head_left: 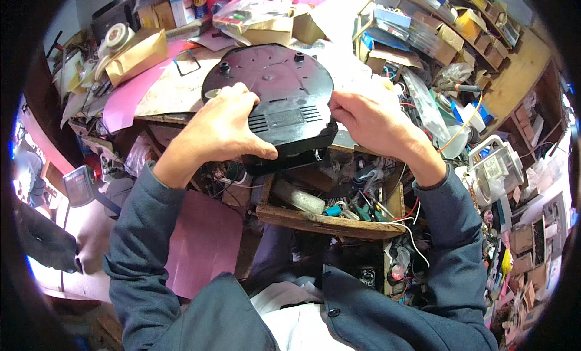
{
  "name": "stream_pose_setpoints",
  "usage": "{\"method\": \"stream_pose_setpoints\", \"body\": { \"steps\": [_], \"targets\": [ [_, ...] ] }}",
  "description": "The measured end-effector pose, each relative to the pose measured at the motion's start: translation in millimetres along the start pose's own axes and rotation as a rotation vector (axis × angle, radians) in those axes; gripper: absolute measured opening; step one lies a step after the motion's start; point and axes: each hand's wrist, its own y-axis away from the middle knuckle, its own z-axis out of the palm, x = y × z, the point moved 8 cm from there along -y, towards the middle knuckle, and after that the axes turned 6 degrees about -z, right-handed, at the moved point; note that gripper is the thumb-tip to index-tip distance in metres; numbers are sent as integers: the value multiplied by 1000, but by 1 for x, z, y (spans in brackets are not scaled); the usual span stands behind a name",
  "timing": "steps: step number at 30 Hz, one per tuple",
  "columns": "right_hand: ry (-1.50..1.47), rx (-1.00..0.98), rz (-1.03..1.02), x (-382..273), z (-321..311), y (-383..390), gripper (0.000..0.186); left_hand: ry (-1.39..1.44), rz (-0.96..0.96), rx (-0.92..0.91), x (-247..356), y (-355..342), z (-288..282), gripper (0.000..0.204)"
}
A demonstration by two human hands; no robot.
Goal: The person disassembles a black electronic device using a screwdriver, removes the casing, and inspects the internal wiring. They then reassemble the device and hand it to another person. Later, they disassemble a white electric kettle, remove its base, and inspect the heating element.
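A black, round plastic appliance housing (272, 78) is tilted at the workbench's front edge, with vent slots, small round feet and a rectangular panel on the face turned up. My left hand (218, 127) grips its left side, the fingers over the face and the thumb along the near edge. At the right rim, my right hand (375, 118) is closed, its fingers curled against the housing. The tips of those right fingers are partly hidden, and no separate tool shows in them.
Below the housing, an open wooden drawer (333, 224) holds wires, tools and a clear bottle-like piece. Pink sheets (203, 242) hang at the left. Boxes and a tape roll (118, 36) crowd the back left. Cluttered shelves (417, 30) and an orange-cabled tool (467, 88) stand at the right.
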Motion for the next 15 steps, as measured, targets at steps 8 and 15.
{"method": "stream_pose_setpoints", "body": {
  "steps": [8,15],
  "targets": [
    [188,-211,-123,4,11,-6,8,40,-17,-34,-1,0,-3,94],
    [449,-311,-206,-22,11,-14,8,13,-25,-44,2,0,-2,95]
  ]
}}
